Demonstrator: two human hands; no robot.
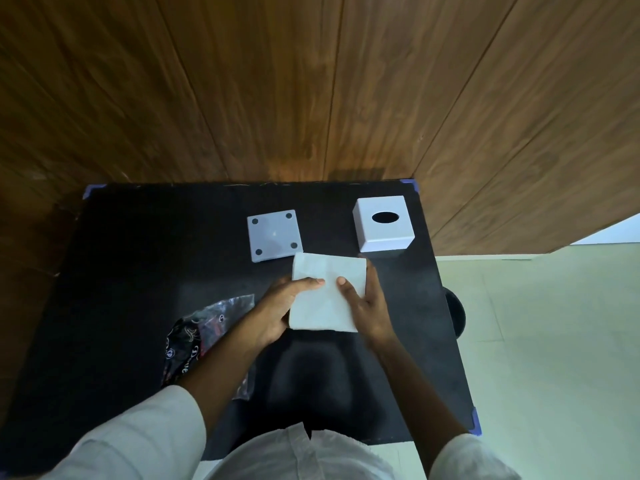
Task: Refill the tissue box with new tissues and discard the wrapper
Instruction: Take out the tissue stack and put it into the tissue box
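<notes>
A white stack of tissues (pixel 329 285) is held above the middle of the black table (pixel 121 271). My left hand (pixel 282 308) grips its left edge with the thumb on top. My right hand (pixel 369 308) grips its right edge, thumb also on top. The white cube tissue box (pixel 384 225) stands at the back right with its oval slot facing up. Its flat white base plate (pixel 274 235), with dark pads at the corners, lies apart at the back centre. The crumpled dark printed wrapper (pixel 204 327) lies on the table under my left forearm.
A wooden panel wall (pixel 311 81) rises directly behind the table. Pale floor (pixel 554 341) lies to the right. A dark round object (pixel 456 315) shows just past the table's right edge. Blue tape marks the table corners.
</notes>
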